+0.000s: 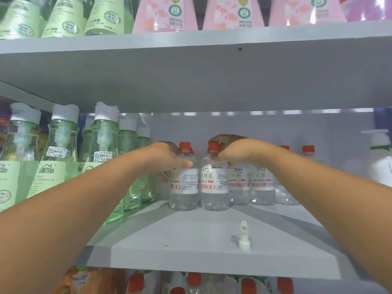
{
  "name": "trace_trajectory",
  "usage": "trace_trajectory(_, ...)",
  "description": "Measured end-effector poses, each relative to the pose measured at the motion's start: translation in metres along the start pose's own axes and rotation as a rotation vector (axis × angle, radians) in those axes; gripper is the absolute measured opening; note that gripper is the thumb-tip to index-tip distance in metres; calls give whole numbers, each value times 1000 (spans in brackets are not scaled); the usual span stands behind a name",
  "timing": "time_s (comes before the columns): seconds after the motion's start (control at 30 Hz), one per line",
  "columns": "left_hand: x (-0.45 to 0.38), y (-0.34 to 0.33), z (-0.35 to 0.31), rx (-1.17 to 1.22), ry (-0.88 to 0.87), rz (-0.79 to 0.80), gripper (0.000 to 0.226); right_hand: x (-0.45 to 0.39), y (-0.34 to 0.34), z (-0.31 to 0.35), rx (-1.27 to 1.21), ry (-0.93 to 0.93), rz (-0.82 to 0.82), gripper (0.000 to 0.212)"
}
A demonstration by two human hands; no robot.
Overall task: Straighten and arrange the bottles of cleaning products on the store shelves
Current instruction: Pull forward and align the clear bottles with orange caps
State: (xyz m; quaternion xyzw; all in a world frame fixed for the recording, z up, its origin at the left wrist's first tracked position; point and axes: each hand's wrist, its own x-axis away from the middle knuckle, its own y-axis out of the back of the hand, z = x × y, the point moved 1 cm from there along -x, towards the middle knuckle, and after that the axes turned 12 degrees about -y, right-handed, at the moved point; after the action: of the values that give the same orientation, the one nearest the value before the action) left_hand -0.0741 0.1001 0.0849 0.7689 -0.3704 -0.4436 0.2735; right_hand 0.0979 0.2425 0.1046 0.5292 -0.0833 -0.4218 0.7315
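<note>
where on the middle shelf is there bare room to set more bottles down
The front of the shelf is bare from its edge back to the red-capped bottles, save a loose white nozzle at front right. It is crowded at the left among the green bottles and along the back row, where both hands grip bottles.

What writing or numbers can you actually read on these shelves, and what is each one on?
"12.00": price sticker on a green bottle.
"12.00": sticker on the next green bottle.
"5.00": sticker on the clear bottle that the right hand grips.
"JIEJI": red letters on the clear bottle under the left hand.
Pink packs: characters too blurred.
</note>
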Motion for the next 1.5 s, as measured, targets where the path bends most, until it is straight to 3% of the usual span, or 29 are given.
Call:
trace_trajectory(0.07, -4, -5, -6, -117, -15, -13, 63, -2, -9, -4, -85, 13, -28, 49)
trace_trajectory(0.17, -11, -17, -2, -184, -53, -92, 67, -3, -15, -6, -134, 25, -70, 52)
trace_trajectory(0.27, -12, -22, 15, -93, -56, -107, 77, 2, -20, -5, -143, 6, -80, 68)
trace_trajectory(0.33, -9, -18, 26, 109, -57, -49, 66, 5, -23, -6, -144, -15, -82, 75)
trace_trajectory(0.4, -6, -14, 33, 278, -62, 40, 53, 7, -24, -6, -155, -46, -93, 68)
trace_trajectory(0.47, -5, -15, 37, 280, -67, 115, 63, 8, -24, -5, -186, -54, -85, 54)
trace_trajectory(0.6, 0, -24, 36, 234, -64, 105, 73, 17, -24, -7, -235, -47, -34, 36)
trace_trajectory(0.8, 2, -30, 37, 204, -25, 52, 64, 21, -24, -12, -175, -143, 1, 49)
trace_trajectory(0.93, 4, -36, 39, 190, -5, 69, 58, 16, -37, -19, -294, -145, 92, 28)
trace_trajectory(1.13, 6, -34, 37, 259, 40, 73, 58, 15, -38, -20, -337, -150, 126, 43)
trace_trajectory(1.37, 10, -36, 31, 335, 80, 80, 38, 14, -46, -23, -370, -184, 158, 34)
trace_trajectory(1.5, 10, -37, 33, 369, 83, 91, 38, 12, -48, -23, -350, -206, 159, 40)
